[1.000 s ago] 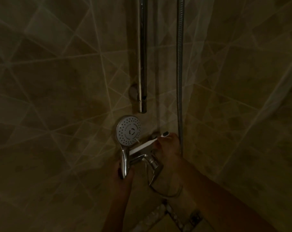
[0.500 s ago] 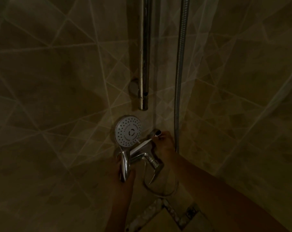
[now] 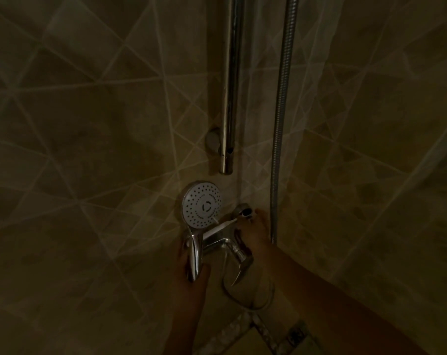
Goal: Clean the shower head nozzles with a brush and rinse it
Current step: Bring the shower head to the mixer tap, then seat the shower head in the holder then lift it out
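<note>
1. In a dim, tiled shower corner, a person's left hand [image 3: 191, 275] grips the chrome handle of a handheld shower head [image 3: 202, 204], fingers and thumb curled round it. The round white nozzle face stands directly above that hand, turned toward the camera.
2. The right hand [image 3: 255, 233] pinches the rear end of a white toothbrush [image 3: 221, 226], up and to the right of the left hand. The shaft slants down and left from the fingers, and its far tip touches the lower right edge of the nozzle face. The bristles are too small and dark to make out.
3. A chrome mixer tap [image 3: 214, 243] sits between the two hands, just under the toothbrush. Its lever [image 3: 243, 271] points downward below the right hand.
4. A vertical chrome slide rail [image 3: 230, 98] is fixed to the wall above both hands, its lower end just above the shower head.
5. A ribbed metal hose [image 3: 281, 111] hangs just to the right of the right hand and loops beneath the right wrist.
6. Beige wall tiles [image 3: 89, 149] with pale diagonal lines surround the hands.
</note>
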`<act>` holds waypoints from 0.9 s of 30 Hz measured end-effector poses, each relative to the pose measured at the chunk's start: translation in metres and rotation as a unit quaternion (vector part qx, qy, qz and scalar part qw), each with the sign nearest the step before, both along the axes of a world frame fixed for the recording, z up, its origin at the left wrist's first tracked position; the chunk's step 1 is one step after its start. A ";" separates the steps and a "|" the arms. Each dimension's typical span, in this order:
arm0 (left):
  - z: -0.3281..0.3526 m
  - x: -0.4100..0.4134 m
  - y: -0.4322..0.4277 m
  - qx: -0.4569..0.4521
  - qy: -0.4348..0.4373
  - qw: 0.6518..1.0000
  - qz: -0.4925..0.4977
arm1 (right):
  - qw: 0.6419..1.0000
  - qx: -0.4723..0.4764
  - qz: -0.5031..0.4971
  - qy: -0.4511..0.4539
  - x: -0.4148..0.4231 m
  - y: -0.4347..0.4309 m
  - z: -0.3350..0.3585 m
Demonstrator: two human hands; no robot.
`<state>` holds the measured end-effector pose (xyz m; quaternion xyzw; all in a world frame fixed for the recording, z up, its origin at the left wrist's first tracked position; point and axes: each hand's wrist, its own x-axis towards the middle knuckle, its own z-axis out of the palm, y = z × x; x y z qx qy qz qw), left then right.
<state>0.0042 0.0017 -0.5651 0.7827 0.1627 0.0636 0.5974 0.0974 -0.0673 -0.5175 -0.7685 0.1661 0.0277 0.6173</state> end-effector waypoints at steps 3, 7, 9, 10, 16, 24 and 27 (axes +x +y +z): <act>0.005 -0.042 0.065 0.031 -0.056 0.993 0.098 | 0.998 -0.029 0.035 -0.036 -0.009 0.000 -0.001; 0.011 -0.046 0.048 0.024 -0.109 0.989 0.093 | 0.986 -0.094 0.107 -0.085 -0.039 -0.005 0.010; 0.014 -0.050 0.052 -0.049 -0.107 0.985 0.122 | 0.976 -0.055 0.195 -0.078 -0.063 -0.008 0.025; 0.020 -0.055 0.047 -0.089 -0.109 0.982 0.124 | 0.966 -0.037 0.248 -0.061 -0.076 -0.008 0.033; 0.056 -0.079 0.025 -0.104 -0.151 0.978 0.099 | 0.918 -0.020 0.393 -0.055 -0.116 0.000 0.076; 0.142 -0.076 -0.008 -0.005 -0.248 0.968 0.039 | 0.912 0.103 0.374 -0.130 -0.122 -0.020 0.149; 0.183 -0.069 -0.018 0.090 -0.250 0.960 -0.092 | 0.924 0.129 0.317 -0.171 -0.108 -0.039 0.176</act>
